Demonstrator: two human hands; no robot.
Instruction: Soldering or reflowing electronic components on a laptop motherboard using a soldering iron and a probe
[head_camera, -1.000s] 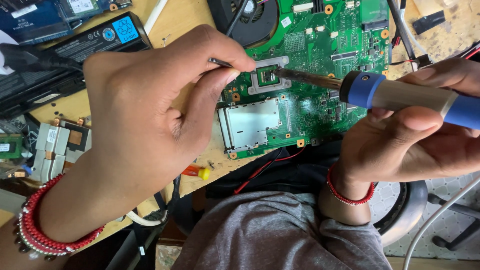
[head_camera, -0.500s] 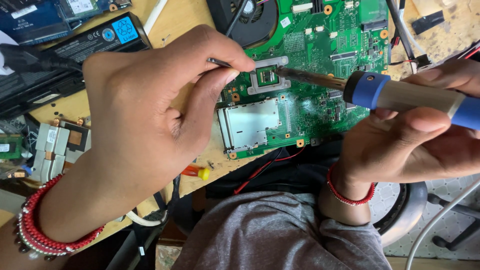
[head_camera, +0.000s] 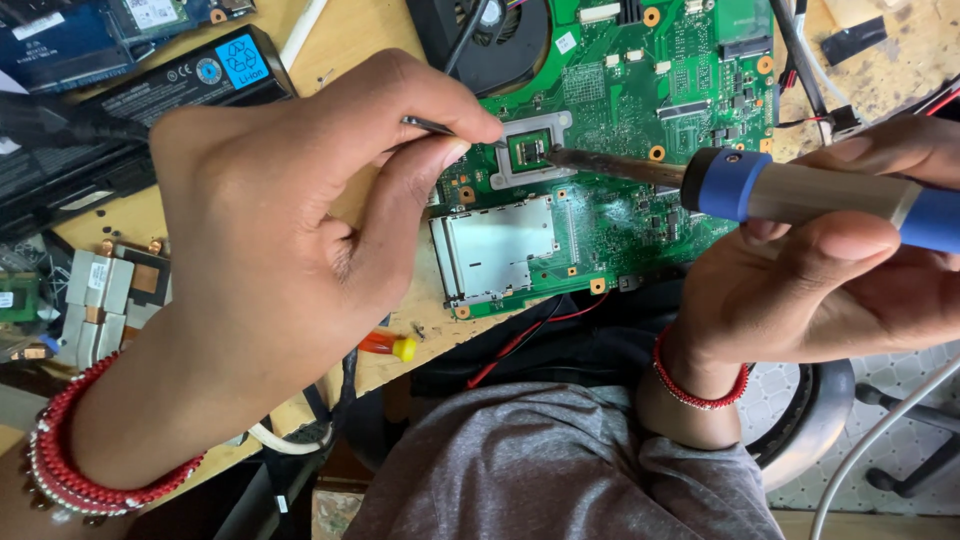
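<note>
On the far left I see a black rectangular battery pack (head_camera: 180, 85) on the pale wooden bench (head_camera: 380, 30), and nearer to me a grey metal heatsink with copper pipes (head_camera: 105, 295).

My left hand (head_camera: 270, 250) is closed in a pinch: thumb and forefinger grip thin metal tweezers (head_camera: 432, 126), and their tip points to the small square chip in its grey metal frame (head_camera: 528, 150). This chip sits on the large green circuit board (head_camera: 640, 130), which lies flat on the bench, in the far middle of the scene. Just beside the frame, on the near side, is a silver rectangular card slot (head_camera: 497, 247). A black round cooling fan (head_camera: 495, 35) lies at the far edge.

My right hand (head_camera: 840, 270) is wrapped around the blue and grey handle of a soldering iron (head_camera: 800, 190). Its dark tip reaches leftward and seems to touch the right edge of the chip frame.

The risk, as I judge it: if the iron rests too long, the heat could lift pads or harm near parts. If the tweezers slip, the tip could scratch the board. My left fingers are also very near the hot tip.

The board looks densely populated and intact; fine detail around the chip I cannot tell.
</note>
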